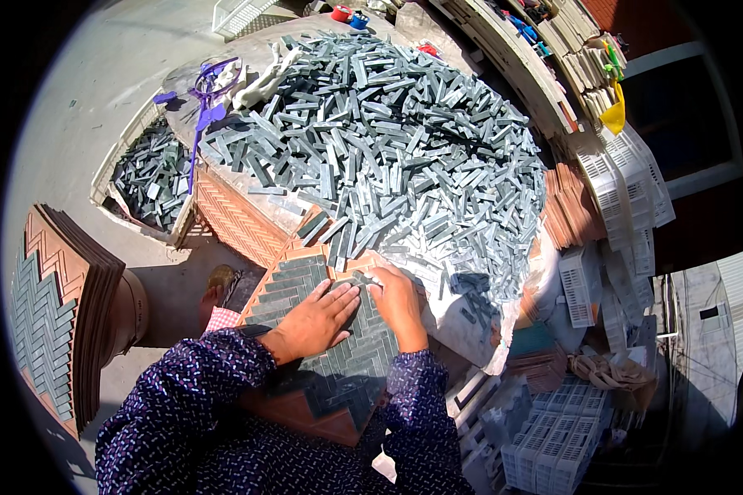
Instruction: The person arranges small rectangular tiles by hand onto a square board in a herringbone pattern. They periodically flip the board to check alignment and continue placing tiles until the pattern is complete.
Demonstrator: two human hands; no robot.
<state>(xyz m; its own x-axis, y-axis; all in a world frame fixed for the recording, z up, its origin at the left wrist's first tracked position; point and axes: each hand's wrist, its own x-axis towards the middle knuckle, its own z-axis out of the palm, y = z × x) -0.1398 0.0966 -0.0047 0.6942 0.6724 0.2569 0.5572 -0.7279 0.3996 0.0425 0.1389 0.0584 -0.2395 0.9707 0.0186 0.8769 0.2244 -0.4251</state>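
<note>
A terracotta-coloured mould tray (pixel 289 406) with a zigzag pattern lies before me, mostly filled with grey stone strips (pixel 351 367) set in a herringbone. My left hand (pixel 315 322) rests flat on the laid strips, its fingers stretched out. At the tray's far right part, my right hand (pixel 398 307) has its fingers bent and drawn together close to the surface. What sits between those fingertips is too small to make out. Just beyond the tray, a large heap of loose grey stone strips (pixel 371 140) covers the worktable.
On the left stand a stack of filled trays (pixel 45 322) and a crate (pixel 107 177) of grey pieces. An unfilled tray (pixel 238 210) leans near the crate. Purple scissors-like plastic (pixel 198 136) and pale gloves (pixel 264 81) lie far left. White baskets (pixel 553 441) stand right.
</note>
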